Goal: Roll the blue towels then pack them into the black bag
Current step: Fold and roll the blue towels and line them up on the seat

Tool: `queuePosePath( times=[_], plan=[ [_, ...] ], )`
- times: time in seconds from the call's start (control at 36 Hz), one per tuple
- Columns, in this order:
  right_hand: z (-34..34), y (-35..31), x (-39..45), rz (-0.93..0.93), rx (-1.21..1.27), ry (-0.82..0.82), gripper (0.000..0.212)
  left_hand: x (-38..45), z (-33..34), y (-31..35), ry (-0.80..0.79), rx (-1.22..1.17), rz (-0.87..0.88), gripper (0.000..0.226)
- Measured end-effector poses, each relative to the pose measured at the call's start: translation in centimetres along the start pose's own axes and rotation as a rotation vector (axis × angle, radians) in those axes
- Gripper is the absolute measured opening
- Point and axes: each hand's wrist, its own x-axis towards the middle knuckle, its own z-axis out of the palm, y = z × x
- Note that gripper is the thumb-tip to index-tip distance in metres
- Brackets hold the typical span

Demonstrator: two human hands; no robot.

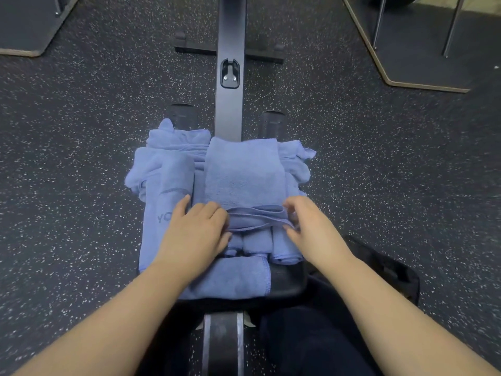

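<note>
A pile of blue towels (173,185) lies on the black seat of a rowing machine. On top, a folded blue towel (244,172) stretches away from me, its near edge bunched into a small fold. My left hand (198,229) grips the left end of that fold with curled fingers. My right hand (309,226) pinches its right end between thumb and fingers. Under the fold lie a few rolled towels (257,242). A flat towel (230,280) covers the seat's near part. The black bag (387,270) sits on the floor to my right, partly hidden by my right forearm.
The rowing machine's dark rail (230,77) runs straight ahead, with footrests (273,123) on either side. Speckled black rubber floor (81,131) surrounds it. Raised platforms with pale edges stand at the far left (24,39) and far right (412,66). My dark trouser leg (311,335) is at the bottom.
</note>
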Motion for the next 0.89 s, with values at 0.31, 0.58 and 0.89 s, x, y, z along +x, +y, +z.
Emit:
queuePosePath(
  times=[0.31,0.58,0.89],
  plan=[
    [-0.7,0.4,-0.1,0.061,0.029,0.049,0.011,0.0,-0.4,0.3,0.089,-0.036,0.067,0.025],
    [-2.2,1.4,-1.8,0.069,-0.157,-0.02,0.044,-0.2,-1.8,1.9,0.219,-0.097,0.278,0.016],
    [2.5,-2.9,-1.6,-0.25,-0.4,0.057,0.046,-0.6,-0.2,1.6,0.116,-0.006,0.336,0.006]
  ],
)
